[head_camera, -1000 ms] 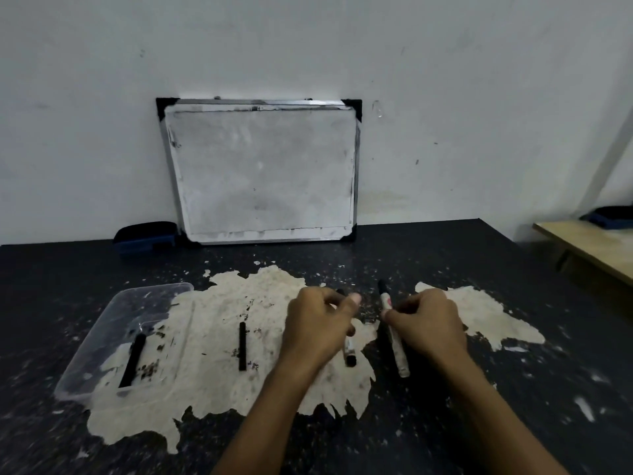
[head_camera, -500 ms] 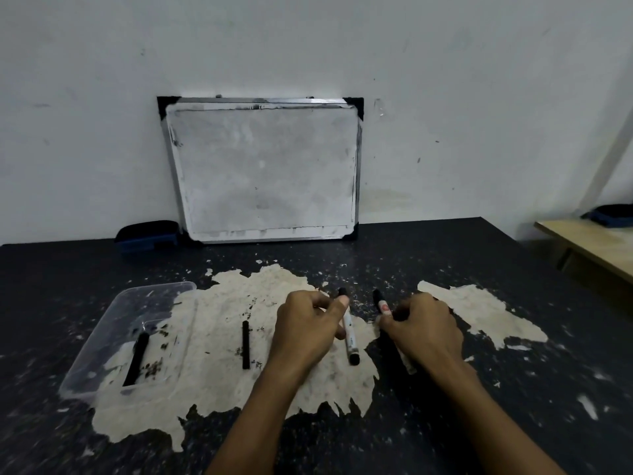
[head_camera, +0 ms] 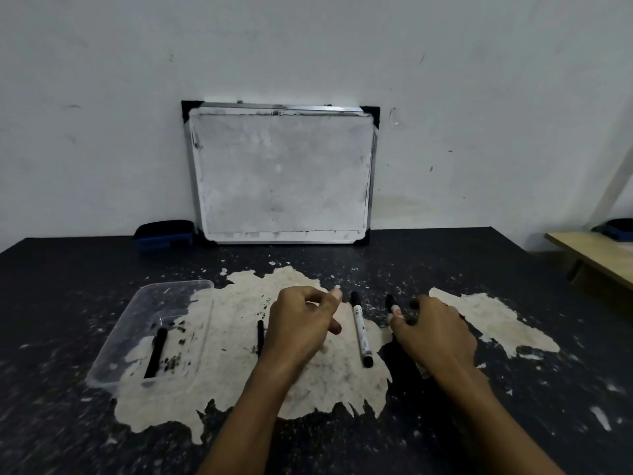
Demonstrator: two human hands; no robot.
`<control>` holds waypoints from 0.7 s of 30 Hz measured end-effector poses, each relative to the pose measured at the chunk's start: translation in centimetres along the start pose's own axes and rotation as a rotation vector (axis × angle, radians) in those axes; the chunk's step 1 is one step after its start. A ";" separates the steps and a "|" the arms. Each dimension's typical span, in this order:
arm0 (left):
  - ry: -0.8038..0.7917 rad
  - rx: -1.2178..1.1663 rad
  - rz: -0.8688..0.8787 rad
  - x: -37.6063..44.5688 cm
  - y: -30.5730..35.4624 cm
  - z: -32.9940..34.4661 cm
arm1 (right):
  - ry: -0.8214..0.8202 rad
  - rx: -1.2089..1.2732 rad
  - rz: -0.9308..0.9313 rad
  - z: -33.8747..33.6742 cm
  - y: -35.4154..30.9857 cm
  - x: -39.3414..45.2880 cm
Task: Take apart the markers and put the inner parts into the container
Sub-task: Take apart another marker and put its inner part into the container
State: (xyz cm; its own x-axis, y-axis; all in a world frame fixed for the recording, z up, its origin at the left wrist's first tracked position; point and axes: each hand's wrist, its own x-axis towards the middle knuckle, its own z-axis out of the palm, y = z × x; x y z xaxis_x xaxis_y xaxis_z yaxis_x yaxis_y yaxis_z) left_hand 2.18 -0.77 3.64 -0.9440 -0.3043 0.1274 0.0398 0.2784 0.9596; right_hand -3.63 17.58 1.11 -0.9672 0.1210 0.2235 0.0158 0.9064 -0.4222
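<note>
A white marker with black ends (head_camera: 361, 332) lies flat on the peeled beige patch between my hands. My left hand (head_camera: 303, 325) hovers just left of it, fingers loosely curled and apart, holding nothing. My right hand (head_camera: 433, 332) is closed on a second marker (head_camera: 394, 307), whose black cap and red-labelled white barrel stick out past my fingers. A clear plastic container (head_camera: 137, 310) stands at the left with one black inner part (head_camera: 156, 353) lying in it. Another black inner part (head_camera: 260, 335) lies on the table, partly hidden behind my left hand.
A small whiteboard (head_camera: 281, 173) leans on the wall at the back of the black table (head_camera: 68, 423). A blue and black eraser (head_camera: 162, 231) sits beside its left corner. A wooden table (head_camera: 596, 257) with a dark object stands at the far right.
My left hand has let go of the white marker and drawn slightly left; that marker now rests on the table. My right hand still grips its marker.
</note>
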 end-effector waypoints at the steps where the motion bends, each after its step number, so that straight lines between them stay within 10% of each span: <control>1: 0.011 -0.003 0.004 0.0 0.0 -0.2 | 0.061 -0.020 -0.047 0.0 -0.5 -0.4; 12: 0.026 -0.048 -0.042 -0.2 -0.9 -1.6 | -0.128 -0.113 -0.078 0.7 -5.1 -3.6; 21: -0.194 -0.699 -0.411 -0.5 -1.5 -1.9 | -0.432 0.585 -0.214 -3.3 -7.4 -4.2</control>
State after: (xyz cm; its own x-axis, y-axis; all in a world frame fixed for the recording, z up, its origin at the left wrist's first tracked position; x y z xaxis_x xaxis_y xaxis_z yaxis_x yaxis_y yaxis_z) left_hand 3.22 -2.80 2.67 -0.9649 -0.0777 -0.2508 -0.1865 -0.4695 0.8630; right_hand 1.19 11.75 6.21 -0.9493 -0.3118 0.0399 -0.2042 0.5153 -0.8323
